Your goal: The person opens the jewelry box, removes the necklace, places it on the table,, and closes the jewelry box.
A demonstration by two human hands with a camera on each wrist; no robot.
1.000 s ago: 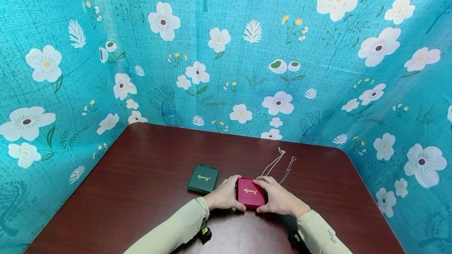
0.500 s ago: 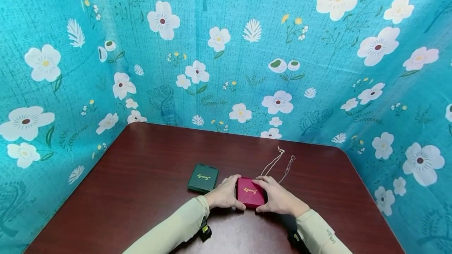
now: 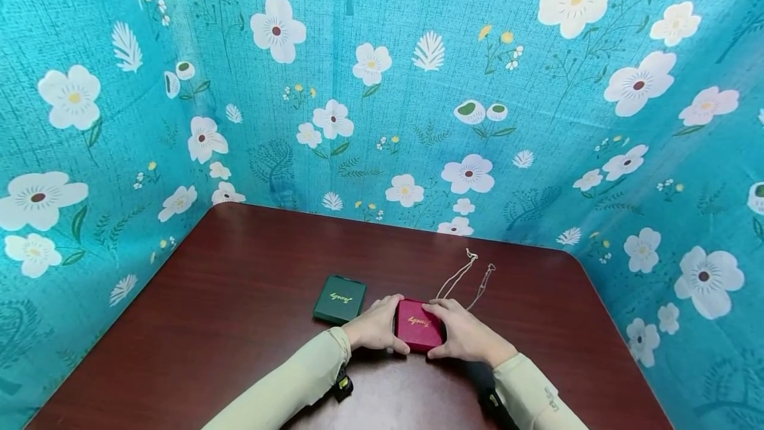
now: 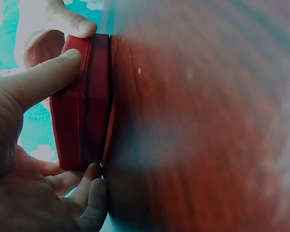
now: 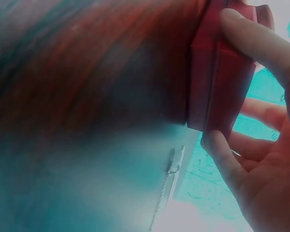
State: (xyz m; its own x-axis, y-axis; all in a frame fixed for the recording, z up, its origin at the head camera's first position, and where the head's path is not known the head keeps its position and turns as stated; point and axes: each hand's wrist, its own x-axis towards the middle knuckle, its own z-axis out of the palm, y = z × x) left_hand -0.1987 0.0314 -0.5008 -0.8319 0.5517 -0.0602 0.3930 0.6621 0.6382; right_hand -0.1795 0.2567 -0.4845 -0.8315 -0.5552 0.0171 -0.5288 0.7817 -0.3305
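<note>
A red jewelry box [image 3: 420, 329] with gold lettering sits on the table, its lid down. My left hand [image 3: 376, 326] grips its left side, thumb at the near edge and fingers toward the far corner. From the right, my right hand [image 3: 468, 334] holds the same box, with its thumb also on the near side. In the left wrist view a seam runs round the box [image 4: 94, 111] between lid and base. Both thumbs press the near face of the box [image 5: 229, 87] close to that seam. What the box contains is hidden.
Left of the hands lies a green jewelry box [image 3: 339, 299], lid down. Two thin chain necklaces, one pale [image 3: 456, 276] and one darker [image 3: 485, 281], stretch out behind the right hand. A flowered blue cloth [image 3: 358, 151] hangs along the back and sides of the brown table [image 3: 239, 297].
The head view has shifted slightly. Both hands keep the same hold on the red jewelry box, and the green box and necklaces stay in place.
</note>
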